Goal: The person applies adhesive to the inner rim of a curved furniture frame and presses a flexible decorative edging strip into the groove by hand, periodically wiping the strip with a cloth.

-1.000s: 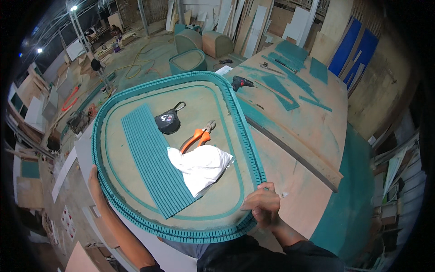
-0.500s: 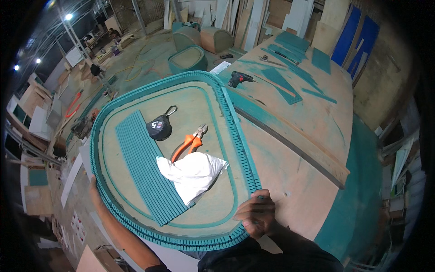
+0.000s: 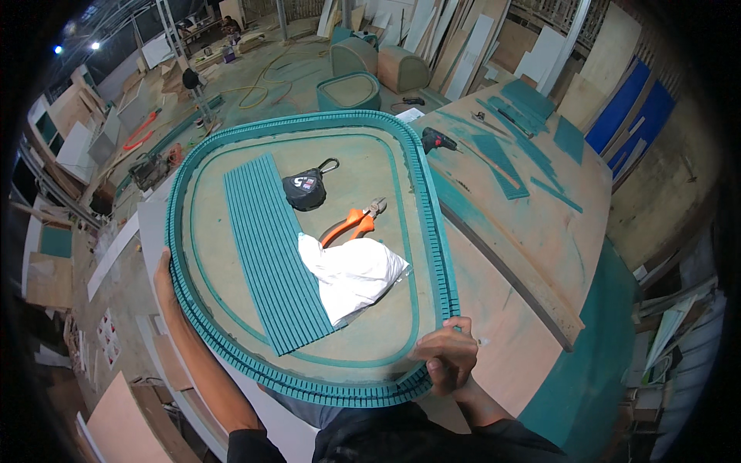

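Big green-edged tray [image 3: 363,177] sat between both hands — right hand [image 3: 451,351] pinching its near right corner, left hand [image 3: 164,279] against the left side, couldn't tell how tightly — orange pliers [image 3: 363,222] inside.

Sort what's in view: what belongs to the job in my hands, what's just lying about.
Likely part of the job:
rounded panel with slotted green rim, held by the left hand and right hand
grooved green rectangular sheet on it
black rounded tape measure
orange-handled metal pliers
crumpled white bag

Likely just lying about:
black-and-red power drill
long dark-sided wooden beam
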